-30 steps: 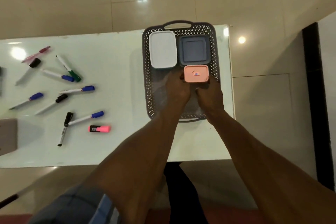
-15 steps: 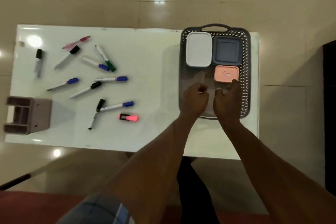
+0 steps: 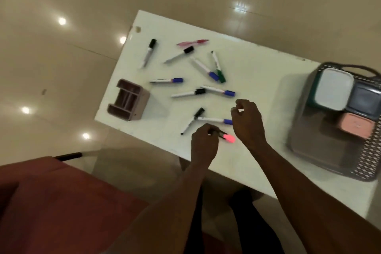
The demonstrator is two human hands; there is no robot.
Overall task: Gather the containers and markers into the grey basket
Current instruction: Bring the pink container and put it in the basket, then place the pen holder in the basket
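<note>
Grey basket [image 3: 369, 171]: at the table's [image 3: 257, 68] right end, I counted three lidded containers inside, one white [image 3: 333, 90], one dark grey [image 3: 365, 101], one pink [image 3: 356, 126]. Markers loose on the table: I counted nine, plus one pink pen [image 3: 192, 42] and one pink highlighter [image 3: 227, 137]. Left hand [image 3: 204, 144] pinched the highlighter's dark end. Right hand [image 3: 247, 123] loosely curled over a blue-capped marker [image 3: 214, 119]; contact I could not tell. One pink organiser [image 3: 127, 100] stood at the left
</note>
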